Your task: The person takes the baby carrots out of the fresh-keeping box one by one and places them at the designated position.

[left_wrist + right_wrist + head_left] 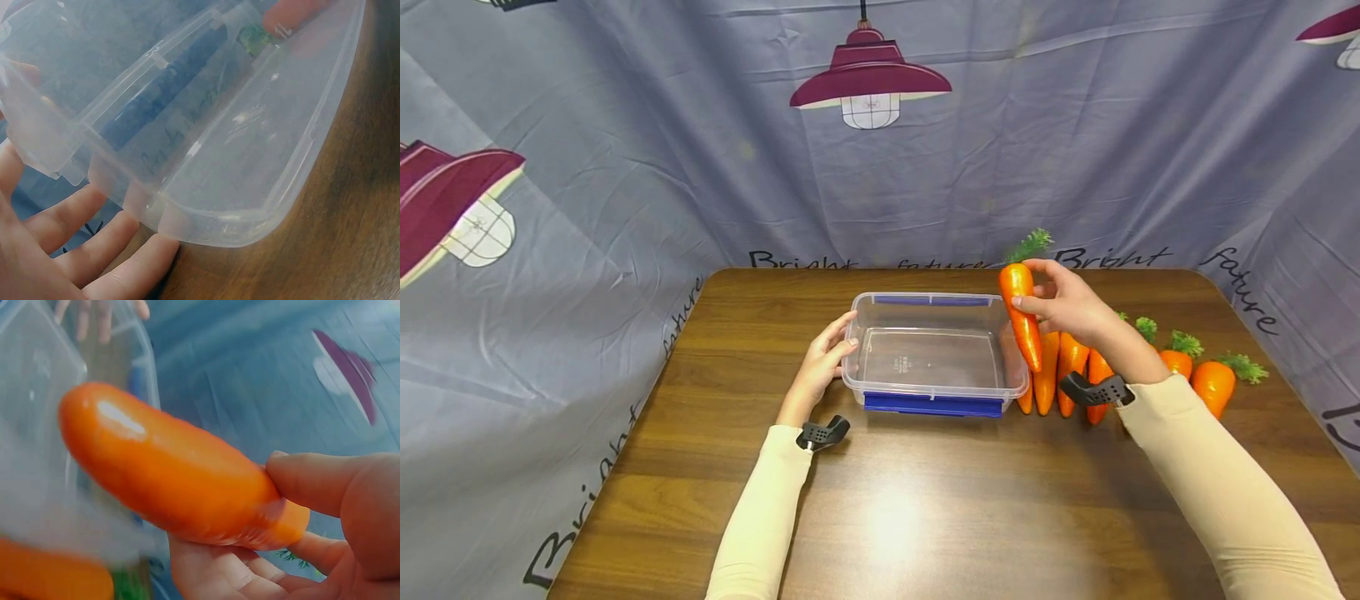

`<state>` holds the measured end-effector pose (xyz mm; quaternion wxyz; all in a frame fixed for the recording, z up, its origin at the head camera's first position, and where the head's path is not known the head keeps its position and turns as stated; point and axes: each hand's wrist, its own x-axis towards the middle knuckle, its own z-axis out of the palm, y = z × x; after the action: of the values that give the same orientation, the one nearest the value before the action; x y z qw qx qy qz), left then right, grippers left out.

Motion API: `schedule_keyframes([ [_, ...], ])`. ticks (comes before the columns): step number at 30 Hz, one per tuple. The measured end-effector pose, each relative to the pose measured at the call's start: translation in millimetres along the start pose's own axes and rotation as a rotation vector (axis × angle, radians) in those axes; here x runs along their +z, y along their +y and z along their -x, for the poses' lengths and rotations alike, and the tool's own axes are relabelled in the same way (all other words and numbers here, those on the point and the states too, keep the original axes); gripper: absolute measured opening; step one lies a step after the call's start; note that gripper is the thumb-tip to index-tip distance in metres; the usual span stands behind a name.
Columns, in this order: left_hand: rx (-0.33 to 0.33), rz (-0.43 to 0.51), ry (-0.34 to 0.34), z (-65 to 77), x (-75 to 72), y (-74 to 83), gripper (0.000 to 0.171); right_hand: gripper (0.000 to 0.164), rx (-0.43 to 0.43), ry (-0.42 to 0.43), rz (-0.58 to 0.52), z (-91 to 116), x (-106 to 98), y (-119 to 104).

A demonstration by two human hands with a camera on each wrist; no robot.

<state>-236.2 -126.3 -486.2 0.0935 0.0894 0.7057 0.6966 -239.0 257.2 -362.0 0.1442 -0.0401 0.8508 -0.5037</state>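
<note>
My right hand (1063, 302) pinches an orange carrot (1021, 312) between thumb and fingers, above the container's right end. The carrot hangs tilted, its green leafy top (1032, 245) up and its narrow tip down. In the right wrist view the carrot (181, 472) fills the middle, with the thumb (319, 481) on one side. A clear plastic container (928, 354) with blue side clips rests on the table, its inside bare. At its left end, my left hand (820, 362) holds the wall, thumb at the rim. The left wrist view shows fingers (100, 250) along the outside.
Several more carrots (1072, 375) lie side by side right of the container, partly hidden by my right forearm. Two others (1213, 385) lie farther right, leafy tops outward. A printed curtain (925, 192) hangs behind the brown wooden table (820, 517).
</note>
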Motion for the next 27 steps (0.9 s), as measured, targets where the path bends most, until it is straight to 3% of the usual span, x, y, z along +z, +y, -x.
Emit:
schedule_keyframes([
  [12, 0.004, -0.022, 0.008, 2.2, -3.0, 1.5, 0.057, 0.083, 0.074, 0.137, 0.080, 48, -62, 50],
  [22, 0.007, -0.020, 0.004, 3.4, -3.4, 0.4, 0.057, 0.085, 0.125, 0.255, 0.121, 91, -110, 113],
  [27, 0.004, -0.034, 0.010, 3.7, -5.4, 0.4, 0.057, 0.083, 0.151, 0.305, 0.164, 108, -124, 137],
])
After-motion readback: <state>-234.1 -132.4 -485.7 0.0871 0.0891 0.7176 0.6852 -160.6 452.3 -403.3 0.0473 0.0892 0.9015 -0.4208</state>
